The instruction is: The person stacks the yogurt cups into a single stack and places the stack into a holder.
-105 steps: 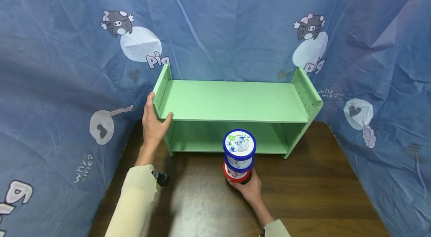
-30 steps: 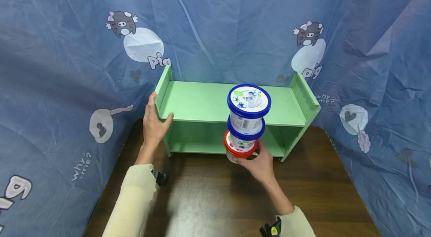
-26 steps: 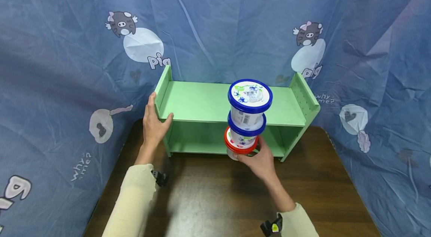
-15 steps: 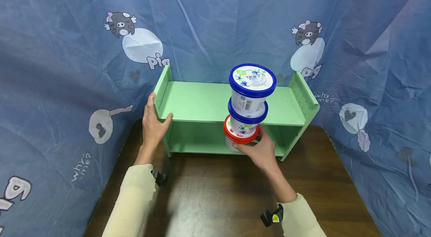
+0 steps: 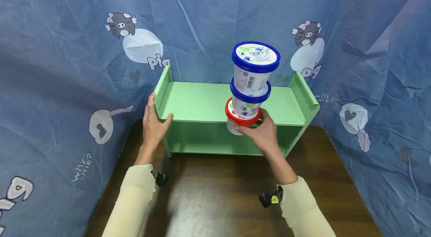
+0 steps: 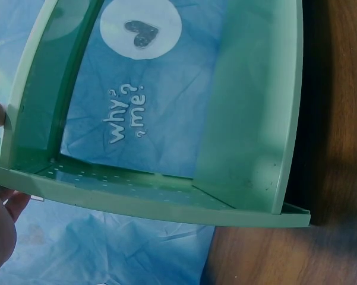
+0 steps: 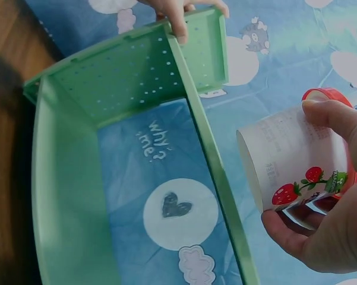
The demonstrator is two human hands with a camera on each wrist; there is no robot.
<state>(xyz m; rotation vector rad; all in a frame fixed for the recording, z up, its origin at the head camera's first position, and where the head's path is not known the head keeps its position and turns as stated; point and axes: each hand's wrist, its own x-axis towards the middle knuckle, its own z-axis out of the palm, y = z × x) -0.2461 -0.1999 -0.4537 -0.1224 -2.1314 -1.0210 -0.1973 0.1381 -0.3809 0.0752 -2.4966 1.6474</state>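
My right hand (image 5: 265,136) grips a white tub with a red lid (image 5: 238,120), thumb and fingers round its side. Strawberries are printed on this tub (image 7: 285,160), as the right wrist view shows. Two blue-lidded tubs, a lower one (image 5: 247,107) and an upper one (image 5: 250,80), are stacked on it, leaning slightly right. The stack is held up before the front edge of a green two-tier shelf (image 5: 198,102). My left hand (image 5: 153,125) holds the shelf's left side panel, thumb at the upper board's front edge and fingers on the panel's outer face.
The shelf stands on a dark brown wooden table (image 5: 202,192), close to a blue curtain (image 5: 215,24) with pig prints. Raised side panels, such as the right one (image 5: 304,93), bound the upper board. Below is a lower board (image 5: 202,147).
My right hand has lifted the stacked tubs upward and toward the shelf, from low over the table to the height of the upper board. The left hand has stayed on the side panel.
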